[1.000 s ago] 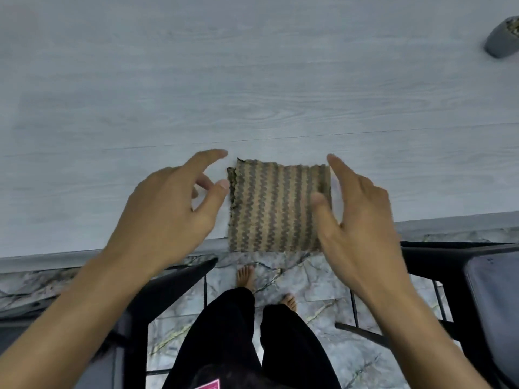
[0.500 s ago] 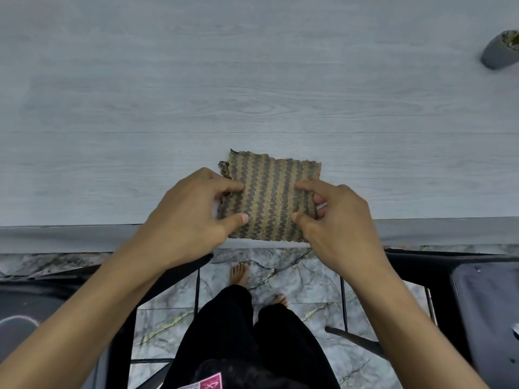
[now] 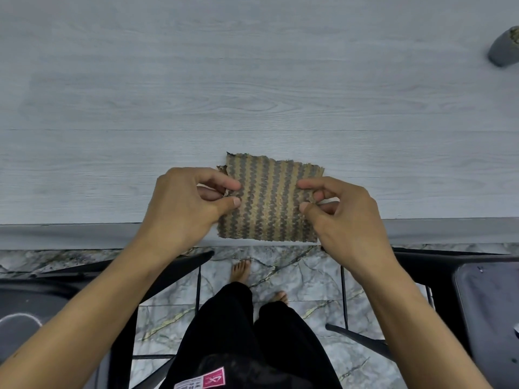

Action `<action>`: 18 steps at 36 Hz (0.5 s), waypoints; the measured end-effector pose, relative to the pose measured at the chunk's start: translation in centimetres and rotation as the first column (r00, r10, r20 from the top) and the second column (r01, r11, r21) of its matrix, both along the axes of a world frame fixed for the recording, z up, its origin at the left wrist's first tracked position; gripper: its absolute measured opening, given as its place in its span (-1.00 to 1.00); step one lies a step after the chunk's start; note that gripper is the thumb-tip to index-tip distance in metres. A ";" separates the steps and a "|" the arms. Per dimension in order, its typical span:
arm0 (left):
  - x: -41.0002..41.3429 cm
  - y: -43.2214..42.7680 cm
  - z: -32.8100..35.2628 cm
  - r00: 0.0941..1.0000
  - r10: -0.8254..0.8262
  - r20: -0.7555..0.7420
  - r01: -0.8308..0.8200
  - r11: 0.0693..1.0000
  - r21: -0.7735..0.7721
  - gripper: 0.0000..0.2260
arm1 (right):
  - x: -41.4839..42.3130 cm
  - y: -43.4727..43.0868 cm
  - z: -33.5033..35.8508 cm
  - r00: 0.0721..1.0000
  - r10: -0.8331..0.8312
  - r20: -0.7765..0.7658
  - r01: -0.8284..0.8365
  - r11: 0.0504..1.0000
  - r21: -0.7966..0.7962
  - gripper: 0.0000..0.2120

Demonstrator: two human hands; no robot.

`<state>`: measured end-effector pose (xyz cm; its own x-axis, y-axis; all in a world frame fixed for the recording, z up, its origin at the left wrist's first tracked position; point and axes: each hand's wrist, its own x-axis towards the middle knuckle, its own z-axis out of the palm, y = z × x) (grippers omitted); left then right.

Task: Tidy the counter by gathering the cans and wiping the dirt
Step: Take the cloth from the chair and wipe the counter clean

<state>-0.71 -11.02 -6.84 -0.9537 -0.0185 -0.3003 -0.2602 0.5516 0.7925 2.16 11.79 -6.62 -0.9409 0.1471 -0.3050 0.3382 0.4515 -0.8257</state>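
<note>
A folded brown cloth (image 3: 269,197) with dark zigzag stripes lies at the near edge of the pale grey wood-grain counter (image 3: 252,80), its lower hem overhanging the rim. My left hand (image 3: 185,206) pinches the cloth's left side between thumb and fingers. On the right side, my right hand (image 3: 339,211) pinches it the same way. No cans are in view.
A small grey pot (image 3: 504,49) with something green in it stands at the far right of the counter. Below the counter edge are black chair frames (image 3: 421,256), a dark seat (image 3: 488,310) at right and a marble floor (image 3: 280,265) with my legs.
Both hands went from hovering open beside the cloth to gripping its two sides. The cloth sits slightly higher and a little tilted compared with a second ago.
</note>
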 end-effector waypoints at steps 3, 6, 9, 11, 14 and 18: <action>0.4 -0.4 0.1 1.000 0.009 0.023 -0.011 0.999 0.047 -0.83 | 0.3 0.3 -0.1 0.999 -0.024 0.028 0.026 0.998 -0.065 -0.74; 1.0 -0.7 -0.1 0.998 -0.007 0.055 0.003 0.998 0.068 -0.77 | 0.9 0.7 -0.3 0.998 -0.048 0.046 0.054 0.989 -0.134 -0.74; 1.8 -0.9 -0.4 0.996 -0.028 0.083 0.021 0.995 0.094 -0.68 | 1.4 1.0 -0.3 0.996 -0.062 0.061 0.073 0.979 -0.189 -0.75; 2.3 -0.9 -0.7 0.997 -0.032 0.064 0.027 0.996 0.081 -0.68 | 1.8 1.3 -0.3 0.995 -0.070 0.066 0.082 0.973 -0.214 -0.75; 3.0 -0.8 -0.9 0.999 -0.027 0.026 0.025 0.997 0.068 -0.74 | 2.5 1.7 -0.4 0.995 -0.063 0.082 0.082 0.964 -0.251 -0.74; 3.8 -0.6 -0.9 0.999 -0.039 0.011 0.039 0.998 0.044 -0.79 | 3.4 2.3 -0.6 0.994 -0.055 0.098 0.081 0.955 -0.286 -0.74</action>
<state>3.09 -11.58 -7.72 -0.9499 0.0318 -0.3108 -0.2484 0.5266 0.8130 5.55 14.13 -7.19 -0.8994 0.1034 -0.4246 0.4366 0.1710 -0.8832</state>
